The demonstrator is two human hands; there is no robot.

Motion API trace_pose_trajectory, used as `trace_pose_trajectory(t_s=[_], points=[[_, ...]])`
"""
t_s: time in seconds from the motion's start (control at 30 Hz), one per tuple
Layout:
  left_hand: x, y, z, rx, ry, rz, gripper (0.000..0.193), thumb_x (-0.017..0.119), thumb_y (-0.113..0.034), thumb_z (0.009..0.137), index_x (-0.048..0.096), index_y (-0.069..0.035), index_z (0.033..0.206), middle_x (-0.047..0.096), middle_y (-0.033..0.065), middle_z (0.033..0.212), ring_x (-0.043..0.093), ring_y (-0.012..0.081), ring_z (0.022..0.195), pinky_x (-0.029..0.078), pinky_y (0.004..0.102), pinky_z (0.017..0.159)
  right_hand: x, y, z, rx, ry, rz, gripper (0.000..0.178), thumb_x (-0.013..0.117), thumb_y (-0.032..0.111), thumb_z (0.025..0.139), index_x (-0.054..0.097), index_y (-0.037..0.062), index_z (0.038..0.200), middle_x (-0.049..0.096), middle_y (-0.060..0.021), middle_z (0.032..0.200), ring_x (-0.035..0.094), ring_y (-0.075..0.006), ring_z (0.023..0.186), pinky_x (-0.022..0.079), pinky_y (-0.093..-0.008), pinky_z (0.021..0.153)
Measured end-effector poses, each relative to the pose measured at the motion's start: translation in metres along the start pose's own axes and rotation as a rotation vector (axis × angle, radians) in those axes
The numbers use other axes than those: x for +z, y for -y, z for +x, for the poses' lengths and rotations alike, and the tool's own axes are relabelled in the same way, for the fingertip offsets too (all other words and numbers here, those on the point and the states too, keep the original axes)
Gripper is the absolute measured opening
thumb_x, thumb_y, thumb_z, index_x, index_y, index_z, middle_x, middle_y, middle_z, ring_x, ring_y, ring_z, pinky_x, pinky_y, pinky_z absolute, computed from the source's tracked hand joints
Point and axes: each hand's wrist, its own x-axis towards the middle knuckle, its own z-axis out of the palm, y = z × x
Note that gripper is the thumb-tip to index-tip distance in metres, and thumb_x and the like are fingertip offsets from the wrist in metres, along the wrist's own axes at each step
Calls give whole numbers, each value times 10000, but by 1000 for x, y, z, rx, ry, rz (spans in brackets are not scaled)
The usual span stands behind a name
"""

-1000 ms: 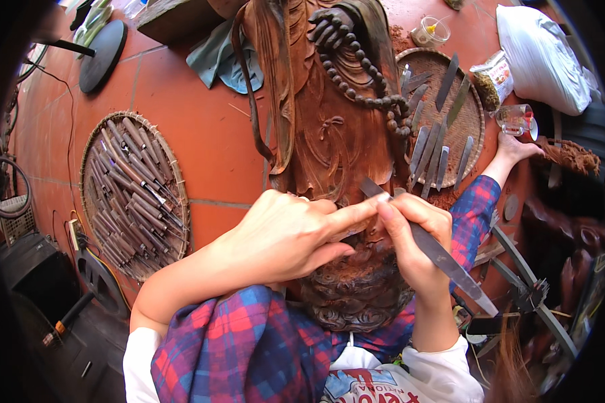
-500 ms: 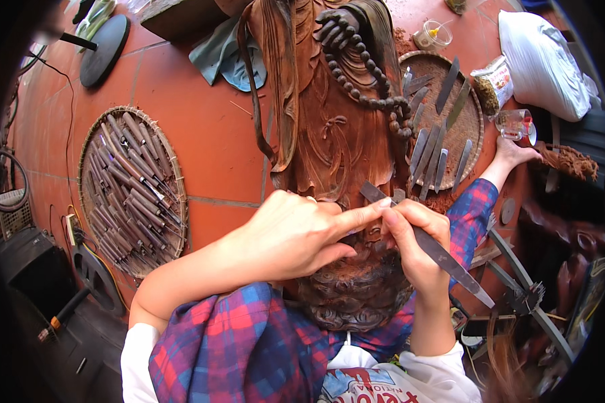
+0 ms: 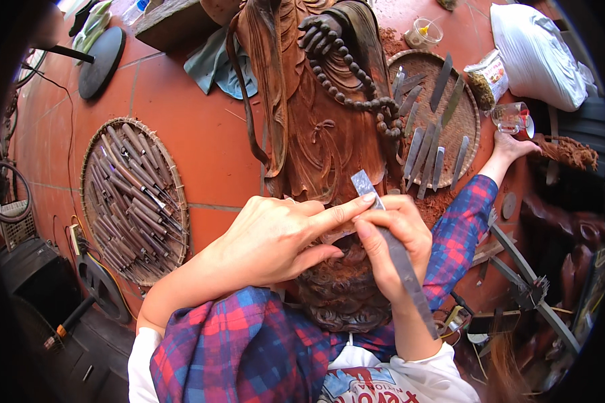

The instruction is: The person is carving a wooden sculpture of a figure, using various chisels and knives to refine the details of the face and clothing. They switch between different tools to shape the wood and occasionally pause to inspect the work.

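Note:
A brown carved wooden statue (image 3: 319,158) in robes, with a string of large beads over its hand, stands between my legs. My right hand (image 3: 398,232) grips a flat steel scraper (image 3: 403,265) slantwise, thumb and fingers wrapped round its middle. Its upper end lies over the statue's lower robe; the other end passes over my right wrist. My left hand (image 3: 275,232) reaches across the statue, index finger stretched out with its tip on the scraper and thumb held apart below. The scraper's exact contact with the wood is hard to make out. Curled carving (image 3: 343,299) covers the statue's base.
Left on the tiled floor, a round woven tray (image 3: 181,181) holds several wooden-handled carving tools (image 3: 138,201). Another tray (image 3: 474,127) at right carries flat blades (image 3: 427,158). A white sack (image 3: 538,57), a glass mug (image 3: 511,117) and my bare foot (image 3: 513,146) are farther right.
Both hands have shifted slightly left along with the statue in view. The scraper has turned steeper, its upper face now catching the light. My left index fingertip still rests on it.

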Motion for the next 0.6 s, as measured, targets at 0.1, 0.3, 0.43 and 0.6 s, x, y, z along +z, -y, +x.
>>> trace_pose_trajectory(t_s=[0.1,0.3,0.43,0.6], points=[[1,1,-1,-8,7,-19,724,714,-312,822,414,-238,1476,611,62,748,636,262,625,482,377,507,9,-6,-8,-158,-103,-109,192,744,-60,736,710,9,912,582,-136,1092,647,-213,891,544,-305,728],[-3,3,0,-19,-26,-1,696,733,-297,791,487,-187,1432,605,70,724,619,256,614,484,362,535,15,-12,-1,-210,-226,-169,224,778,-75,666,597,17,760,639,-126,847,677,-249,796,555,-320,666],[-6,6,0,-41,-32,25,707,729,-298,795,471,-189,1443,600,72,717,620,259,618,483,365,539,18,-17,7,-266,-184,-179,302,763,-105,674,491,26,673,613,-125,794,678,-246,784,549,-308,664],[-2,3,-4,-47,42,9,743,722,-306,801,423,-203,1473,594,64,708,626,254,618,484,363,534,10,-8,1,-178,-85,-170,334,755,-116,679,455,24,635,600,-120,750,681,-231,758,543,-290,641]])
